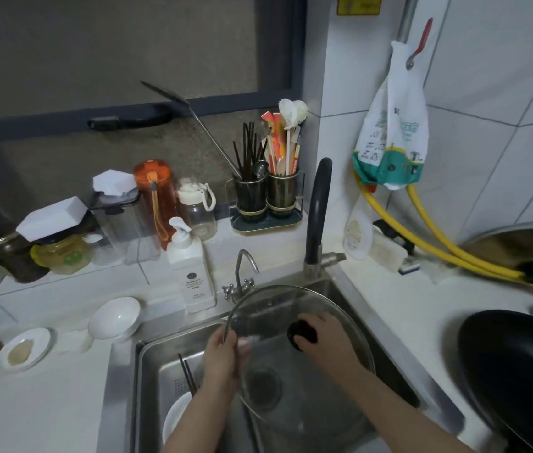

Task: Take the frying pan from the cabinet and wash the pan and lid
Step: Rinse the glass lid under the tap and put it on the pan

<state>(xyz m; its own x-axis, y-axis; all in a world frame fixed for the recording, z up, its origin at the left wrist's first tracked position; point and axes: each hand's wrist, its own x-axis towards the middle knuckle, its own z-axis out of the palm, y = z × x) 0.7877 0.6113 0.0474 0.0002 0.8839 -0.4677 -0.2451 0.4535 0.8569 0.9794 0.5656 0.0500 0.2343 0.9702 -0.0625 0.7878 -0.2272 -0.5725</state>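
Observation:
A round glass lid (278, 308) with a metal rim and a black knob (295, 335) is held tilted over the steel sink (150, 364). My right hand (324, 338) grips the black knob. My left hand (225, 354) pinches the lid's left rim, thumb on the near face. The black frying pan (516, 371) lies on the white counter to the right of the sink, apart from both hands. No water visibly runs from the black faucet (319, 210).
In the sink lie a white bowl (176, 416) and dark chopsticks (188, 374). A soap pump bottle (193, 273) and a small tap (243, 273) stand behind it. White dishes (114, 317) sit at left; yellow hoses (448, 253) and a metal lid (526, 243) at right.

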